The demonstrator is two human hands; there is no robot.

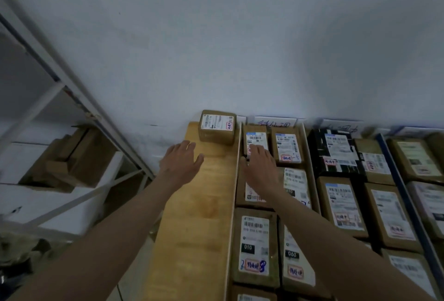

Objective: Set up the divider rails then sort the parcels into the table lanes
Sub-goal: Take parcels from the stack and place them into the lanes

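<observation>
Over on the wooden desk (192, 216), left lane: just one brown parcel (217, 126) at the far end by the wall. Left hand (180, 161) spread flat, fingers relaxed, near that parcel, holding nothing. Right hand (260, 168) reached past the white divider rail (234, 195), fingers straight on a small labelled parcel (255, 137) in the packed next lane.

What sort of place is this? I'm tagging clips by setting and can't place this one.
Probably a parcel sorting room or small courier depot. Labelled cardboard parcels lie packed in lanes split by a white divider rail on a wooden table, and a metal storage rack holding more boxes stands to the left.
</observation>
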